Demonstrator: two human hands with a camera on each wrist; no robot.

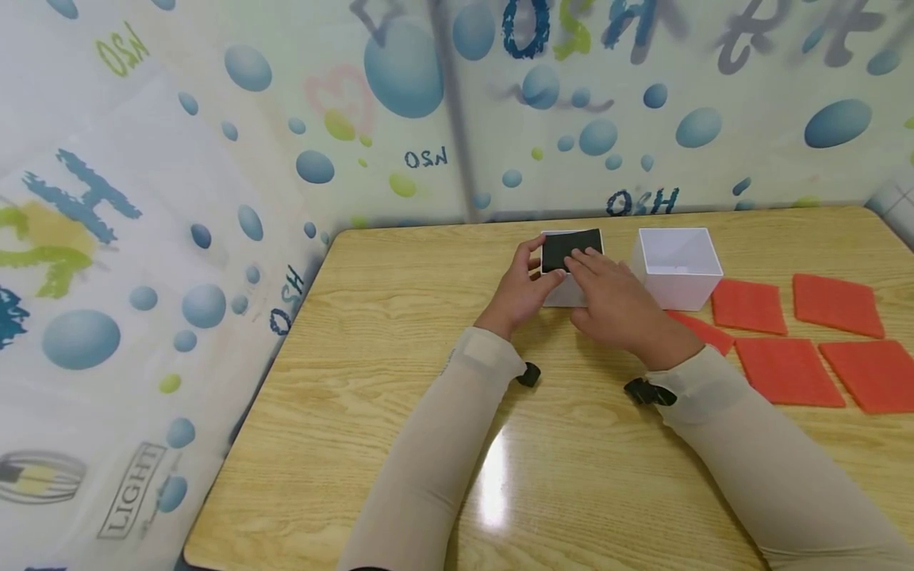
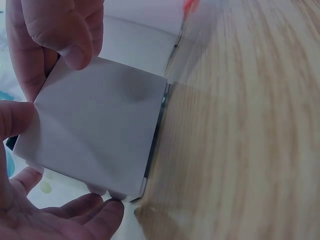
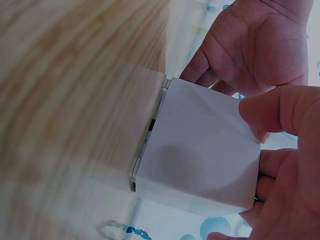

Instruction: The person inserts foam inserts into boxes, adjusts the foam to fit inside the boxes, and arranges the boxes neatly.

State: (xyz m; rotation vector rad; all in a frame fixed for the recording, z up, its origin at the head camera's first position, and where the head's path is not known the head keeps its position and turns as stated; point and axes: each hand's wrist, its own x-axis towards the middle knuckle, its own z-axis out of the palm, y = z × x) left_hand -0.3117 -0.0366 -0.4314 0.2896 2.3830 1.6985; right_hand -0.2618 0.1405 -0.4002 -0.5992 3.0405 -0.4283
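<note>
At the back of the table a white box (image 1: 564,295) stands with its smooth side facing both wrist cameras. A flat black sheet (image 1: 564,246), perhaps cloth or foam, lies at its top opening. My left hand (image 1: 519,291) holds the box at its left side, thumb at the near top edge and fingers round the far side. My right hand (image 1: 620,308) lies over the box's right part, its fairly straight fingers pressing on the black sheet. In the left wrist view the white box (image 2: 105,125) hides some of the fingers. How deep the sheet sits cannot be seen.
A second white box (image 1: 678,289), with its top uncovered, stands just to the right. Several flat red squares (image 1: 789,371) lie on the right of the wooden table (image 1: 343,396). A printed sheet with blue drops (image 1: 403,71) hangs behind and at the left.
</note>
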